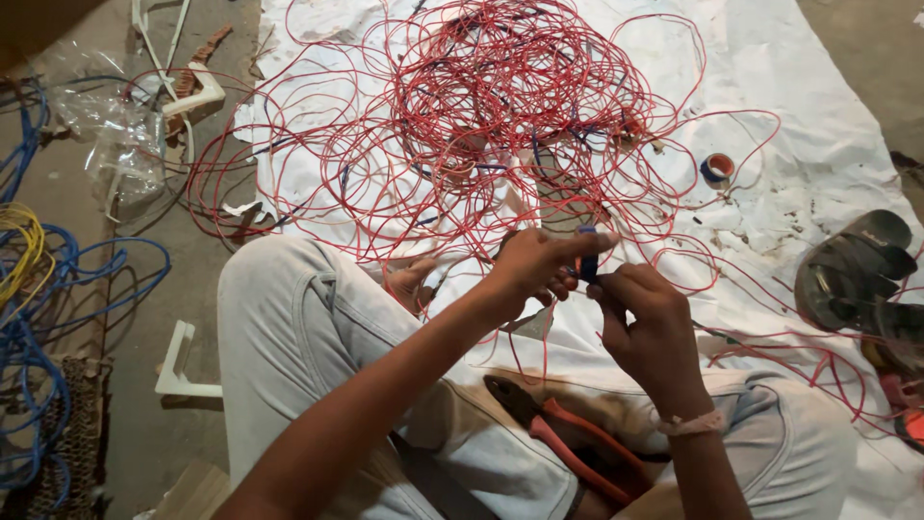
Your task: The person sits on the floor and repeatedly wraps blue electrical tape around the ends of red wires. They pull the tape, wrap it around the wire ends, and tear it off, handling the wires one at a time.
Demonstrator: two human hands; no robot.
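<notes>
We note the left hand (534, 262) and right hand (640, 313) almost touching above the lap, both pinched shut on a small blue insulated wire end (587, 262) held between them; its short axis stands near upright, the left forefinger capping its top, the right fingers closing from below. Neither hand is nearer. The wire runs up into the tangled heap of thin red wire (500, 106) on the white cloth sheet (828, 144) ahead. Orange-handled pliers (568, 433) lie on the lap, just below the right wrist. A small roll of tape (717, 169), blue and orange, lies well apart, upper right.
</notes>
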